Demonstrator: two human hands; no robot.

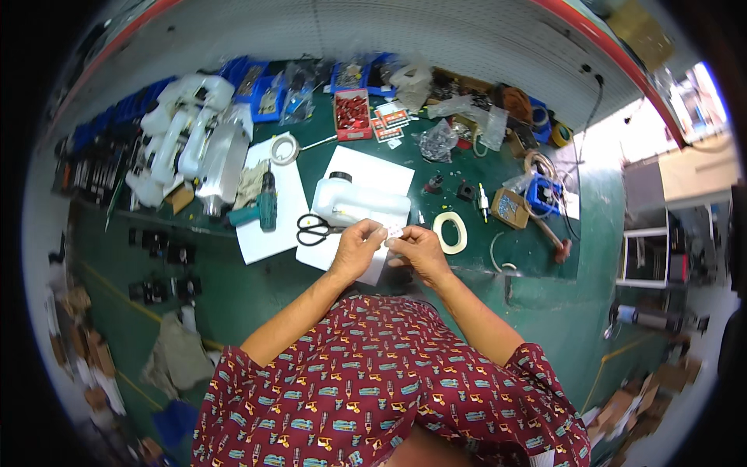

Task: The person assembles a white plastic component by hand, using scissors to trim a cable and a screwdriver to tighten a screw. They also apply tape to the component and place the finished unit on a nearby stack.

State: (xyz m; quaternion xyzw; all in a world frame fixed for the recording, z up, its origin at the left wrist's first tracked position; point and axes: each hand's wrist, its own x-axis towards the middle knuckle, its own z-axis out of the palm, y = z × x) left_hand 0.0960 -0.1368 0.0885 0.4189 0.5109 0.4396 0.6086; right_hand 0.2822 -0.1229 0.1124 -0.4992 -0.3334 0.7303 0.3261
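Note:
Over the near edge of the green workbench, my left hand [359, 247] and my right hand [421, 254] meet with fingers pinched. Between them is a small white piece with dark marks [394, 232], perhaps a label; its exact kind is too small to tell. Just beyond my hands a white plastic bottle [362, 201] with a black cap [340, 176] lies on its side on white sheets [395, 173]. Black-handled scissors [313, 229] rest left of my left hand, their blades hidden. A cream tape roll [450, 233] lies right of my right hand.
A green cordless drill [267, 204] and a grey tape roll [285, 149] lie to the left, beside several white containers [179, 144]. Farther back stand a box of red parts [352, 114] and blue bins [268, 100]. A hammer [558, 244] and a small carton [510, 208] are at right.

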